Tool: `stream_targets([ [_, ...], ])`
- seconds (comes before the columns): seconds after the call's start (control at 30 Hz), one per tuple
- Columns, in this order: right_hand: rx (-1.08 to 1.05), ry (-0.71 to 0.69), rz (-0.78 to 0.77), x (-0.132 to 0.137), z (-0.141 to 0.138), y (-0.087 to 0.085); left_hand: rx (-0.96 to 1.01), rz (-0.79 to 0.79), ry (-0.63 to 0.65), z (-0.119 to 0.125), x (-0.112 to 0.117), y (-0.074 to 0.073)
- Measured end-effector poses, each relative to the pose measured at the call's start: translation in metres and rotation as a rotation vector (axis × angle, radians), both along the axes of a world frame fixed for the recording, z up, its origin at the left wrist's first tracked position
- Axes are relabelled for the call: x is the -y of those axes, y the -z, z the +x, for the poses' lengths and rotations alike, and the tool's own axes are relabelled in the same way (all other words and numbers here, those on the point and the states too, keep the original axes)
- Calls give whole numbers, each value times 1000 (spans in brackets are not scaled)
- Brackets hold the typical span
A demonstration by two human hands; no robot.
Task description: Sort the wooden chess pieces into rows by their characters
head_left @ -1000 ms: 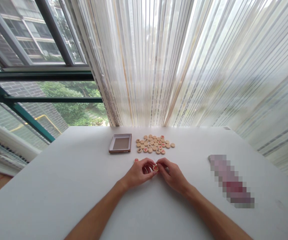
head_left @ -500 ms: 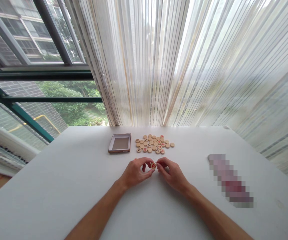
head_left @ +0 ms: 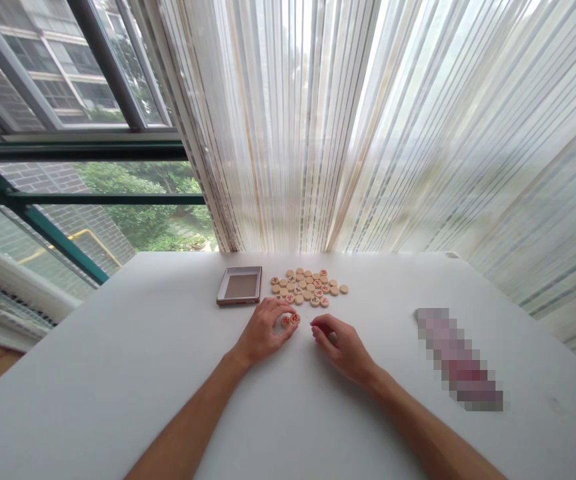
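Between the fingers of my left hand (head_left: 262, 331) I pinch two discs (head_left: 291, 320); beside them, my right hand (head_left: 344, 345) curls loosely, empty.

The desk (head_left: 118, 373) is white, the round game pieces (head_left: 308, 288) are light tan with red or black marks, the little box (head_left: 241, 286) is brown, and the curtain (head_left: 368, 120) has white and tan stripes.
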State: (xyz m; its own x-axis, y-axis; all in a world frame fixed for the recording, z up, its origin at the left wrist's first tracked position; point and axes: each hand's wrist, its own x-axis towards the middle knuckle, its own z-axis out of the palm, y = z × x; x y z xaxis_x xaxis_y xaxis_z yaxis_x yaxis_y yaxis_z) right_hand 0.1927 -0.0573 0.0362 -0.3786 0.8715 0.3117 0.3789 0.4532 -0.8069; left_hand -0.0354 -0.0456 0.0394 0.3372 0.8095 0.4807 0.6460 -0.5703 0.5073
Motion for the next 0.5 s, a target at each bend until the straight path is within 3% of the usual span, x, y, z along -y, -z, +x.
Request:
stream_targets([
  [0.5,10,-10,17,1,-1,-2,-36,-34,15,1,0,2],
])
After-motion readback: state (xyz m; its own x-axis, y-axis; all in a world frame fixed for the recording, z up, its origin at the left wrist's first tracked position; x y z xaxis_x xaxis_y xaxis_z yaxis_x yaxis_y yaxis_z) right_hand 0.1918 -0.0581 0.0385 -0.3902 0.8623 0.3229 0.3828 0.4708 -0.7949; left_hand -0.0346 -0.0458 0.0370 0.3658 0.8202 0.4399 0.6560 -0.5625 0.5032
